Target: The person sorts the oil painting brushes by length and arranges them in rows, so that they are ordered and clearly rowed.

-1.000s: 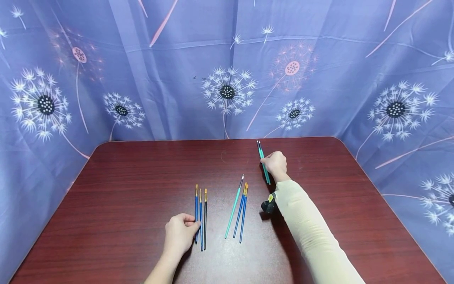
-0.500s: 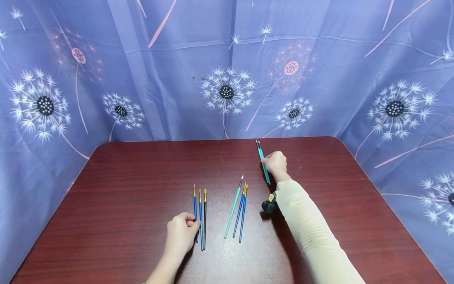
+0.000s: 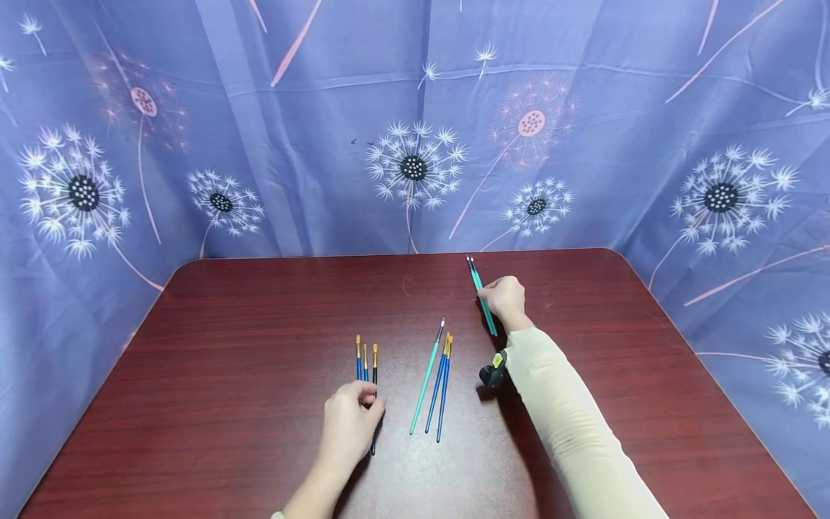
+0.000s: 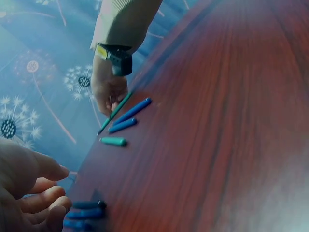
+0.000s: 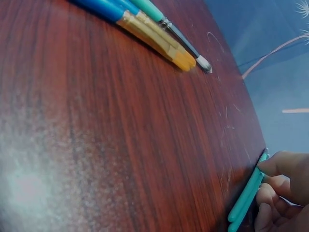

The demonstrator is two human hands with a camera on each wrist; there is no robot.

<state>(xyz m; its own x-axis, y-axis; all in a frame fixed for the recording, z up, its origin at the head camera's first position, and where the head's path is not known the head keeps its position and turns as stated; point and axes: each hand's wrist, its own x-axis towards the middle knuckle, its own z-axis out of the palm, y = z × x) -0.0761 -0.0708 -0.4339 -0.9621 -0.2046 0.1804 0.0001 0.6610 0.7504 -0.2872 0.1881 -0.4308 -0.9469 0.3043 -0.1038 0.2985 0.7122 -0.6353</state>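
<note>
Three paintbrushes lie side by side at centre-left in the head view: a blue one [image 3: 359, 360], a second blue one [image 3: 366, 366] and a black one [image 3: 375, 371]. My left hand [image 3: 350, 422] is over their handles, thumb and fingertips right by the black one. The left wrist view shows this hand [image 4: 36, 188] with fingers loosely bent and apart, the handle ends [image 4: 89, 212] just beyond them. At the far edge, my right hand [image 3: 506, 299] pinches two teal paintbrushes [image 3: 485, 310] lying together. Its thumb lies against them in the right wrist view, fingers curled at their side.
Between the hands lie another teal paintbrush [image 3: 424, 386] and two blue ones [image 3: 444, 389] with golden bristles. The dark red table [image 3: 259, 317] ends at a blue dandelion-print curtain [image 3: 311, 166]. A small black camera [image 3: 493, 373] sits on the right wrist.
My left hand has moved right, from beside the leftmost blue paintbrush to over the handles near the black one. The leftmost brush has shifted slightly. The right hand has stayed nearly in place.
</note>
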